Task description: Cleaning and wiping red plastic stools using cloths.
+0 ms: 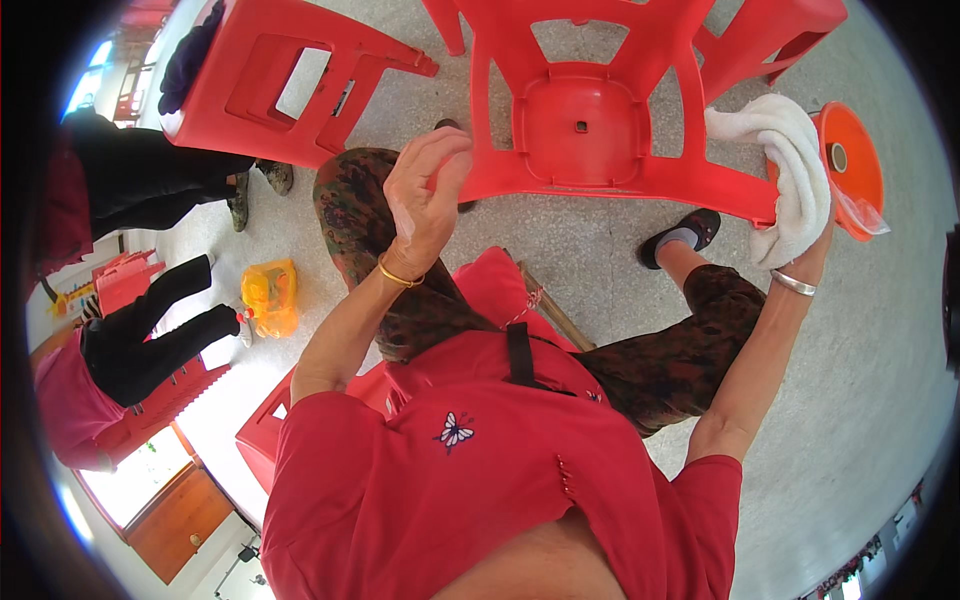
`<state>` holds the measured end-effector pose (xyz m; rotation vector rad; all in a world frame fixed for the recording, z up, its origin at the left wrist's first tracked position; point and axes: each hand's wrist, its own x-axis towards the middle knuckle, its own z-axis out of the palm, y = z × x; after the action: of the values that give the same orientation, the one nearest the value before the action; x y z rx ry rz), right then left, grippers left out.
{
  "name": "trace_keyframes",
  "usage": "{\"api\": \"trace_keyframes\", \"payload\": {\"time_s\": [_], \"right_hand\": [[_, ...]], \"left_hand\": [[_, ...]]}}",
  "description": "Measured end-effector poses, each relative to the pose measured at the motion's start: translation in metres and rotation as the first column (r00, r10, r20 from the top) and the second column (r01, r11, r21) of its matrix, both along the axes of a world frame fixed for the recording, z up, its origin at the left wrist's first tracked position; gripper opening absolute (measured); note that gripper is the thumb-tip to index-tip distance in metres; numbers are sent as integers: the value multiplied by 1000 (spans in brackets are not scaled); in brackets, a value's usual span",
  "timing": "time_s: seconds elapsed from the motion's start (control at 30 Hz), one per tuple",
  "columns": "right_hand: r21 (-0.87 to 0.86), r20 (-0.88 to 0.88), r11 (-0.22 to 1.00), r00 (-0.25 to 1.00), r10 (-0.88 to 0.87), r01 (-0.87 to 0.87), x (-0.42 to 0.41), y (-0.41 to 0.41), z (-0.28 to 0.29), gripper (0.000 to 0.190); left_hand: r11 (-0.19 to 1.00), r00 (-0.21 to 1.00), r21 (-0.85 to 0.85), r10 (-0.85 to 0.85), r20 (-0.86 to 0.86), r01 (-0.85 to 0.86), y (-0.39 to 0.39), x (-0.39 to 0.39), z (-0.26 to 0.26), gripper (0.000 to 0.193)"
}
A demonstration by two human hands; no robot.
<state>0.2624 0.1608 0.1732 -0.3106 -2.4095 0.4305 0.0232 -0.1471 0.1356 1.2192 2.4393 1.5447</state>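
Note:
A red plastic stool (pixel 581 161) is tipped in front of me, with the hollow underside of its seat facing me. My left hand (pixel 427 191), a gold-coloured bangle at its wrist, curls around the end of the stool's left leg; a bit of red shows between thumb and fingers. My right hand (pixel 814 240), with a silver-coloured bangle, holds a bunched white towel (pixel 791 172) at the stool's right leg end. The towel covers most of its fingers and hangs over that side of the stool.
An orange bucket (pixel 862 161) stands right of the towel. More red stools (pixel 247 82) (pixel 780 37) flank the tipped one. A yellow plastic bag (pixel 270 296) lies on the speckled floor at left, near two people in dark trousers (pixel 169 296) (pixel 150 176).

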Motion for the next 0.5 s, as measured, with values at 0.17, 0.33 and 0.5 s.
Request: {"api": "trace_keyframes", "payload": {"time_s": [0.17,0.33,0.5], "right_hand": [[-447,9,889,994,-105,98,17,18,-36,36],[-828,-95,560,978,-185,26,25,26,-58,36],[-692,7,715,992,-126,96,24,21,-51,34]], "left_hand": [[999,1000,-49,1,-4,-2,-1,0,3,17],[998,998,-64,11,55,-8,-1,3,5,19],[997,999,-82,8,45,-4,-6,1,4,20]]}}
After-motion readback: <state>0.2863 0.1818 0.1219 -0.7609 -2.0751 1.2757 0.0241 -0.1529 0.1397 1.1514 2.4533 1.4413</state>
